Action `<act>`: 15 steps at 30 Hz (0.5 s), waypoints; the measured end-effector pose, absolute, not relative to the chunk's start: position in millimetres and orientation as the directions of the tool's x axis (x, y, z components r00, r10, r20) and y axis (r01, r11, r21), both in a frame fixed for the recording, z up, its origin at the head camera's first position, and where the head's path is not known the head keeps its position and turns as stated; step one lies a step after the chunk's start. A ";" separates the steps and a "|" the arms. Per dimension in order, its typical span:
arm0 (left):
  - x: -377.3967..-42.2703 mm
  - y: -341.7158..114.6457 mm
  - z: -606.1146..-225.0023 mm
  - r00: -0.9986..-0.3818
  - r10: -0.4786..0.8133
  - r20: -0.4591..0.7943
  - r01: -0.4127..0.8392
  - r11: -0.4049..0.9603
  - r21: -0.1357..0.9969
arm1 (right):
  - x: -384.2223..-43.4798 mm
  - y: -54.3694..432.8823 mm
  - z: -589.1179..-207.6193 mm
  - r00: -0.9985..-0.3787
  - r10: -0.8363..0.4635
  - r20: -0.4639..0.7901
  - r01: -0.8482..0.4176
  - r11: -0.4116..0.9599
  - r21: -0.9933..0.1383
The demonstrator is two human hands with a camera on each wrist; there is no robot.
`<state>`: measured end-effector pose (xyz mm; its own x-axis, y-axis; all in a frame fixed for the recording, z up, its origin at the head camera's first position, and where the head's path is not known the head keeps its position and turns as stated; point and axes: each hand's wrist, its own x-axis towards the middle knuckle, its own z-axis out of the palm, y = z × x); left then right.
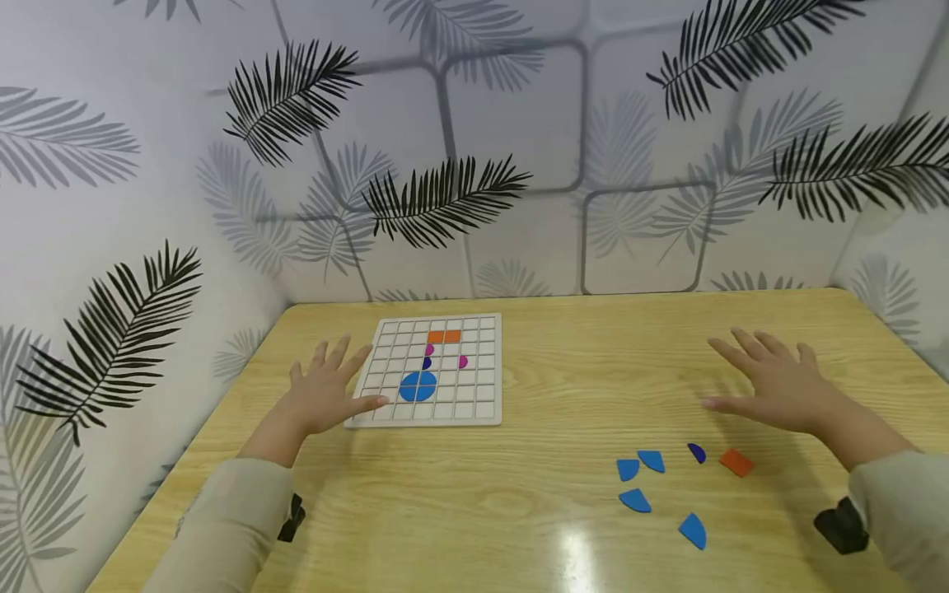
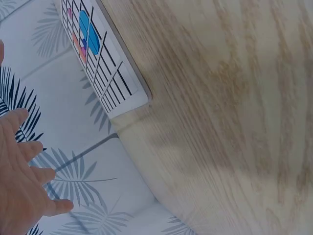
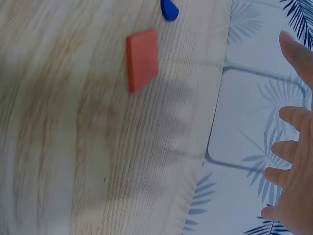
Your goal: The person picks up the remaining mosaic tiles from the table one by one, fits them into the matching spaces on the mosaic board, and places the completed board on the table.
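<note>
My left hand (image 1: pixel 324 397) hovers with spread fingers at the left edge of a white grid board (image 1: pixel 474 412), holding nothing. On the board lie two orange squares (image 1: pixel 445 337), two magenta half-rounds (image 1: pixel 463 361), a dark blue half-round (image 1: pixel 427 362) and a blue circle (image 1: pixel 418 386) made of quarter pieces. Over the right side of the table my right hand (image 1: pixel 787 391) is held up, its fingers spread and free of any object. Nearest to it are a loose orange square (image 1: pixel 736 463) and a dark blue half-round piece (image 1: pixel 696 452), both flat on the wood.
Several loose blue quarter pieces (image 1: pixel 635 500) lie on the wooden table (image 1: pixel 460 511), right of centre. Behind the table stands a wall (image 1: pixel 511 132) with a leaf pattern. A black strap piece (image 1: pixel 842 527) shows at my right wrist.
</note>
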<state>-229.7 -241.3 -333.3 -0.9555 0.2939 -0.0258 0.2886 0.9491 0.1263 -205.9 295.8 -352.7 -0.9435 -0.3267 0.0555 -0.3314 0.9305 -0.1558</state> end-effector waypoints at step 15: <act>-237.5 -240.4 -346.6 -0.948 0.311 -0.067 0.301 0.945 0.128 | -219.5 233.9 -350.6 -0.898 -0.438 0.054 -0.439 0.878 -0.192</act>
<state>-237.5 -240.4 -346.6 -0.9480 0.3113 -0.0667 0.3013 0.9450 0.1276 -219.5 233.9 -350.6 -0.8975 -0.4377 0.0538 -0.4394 0.8775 -0.1919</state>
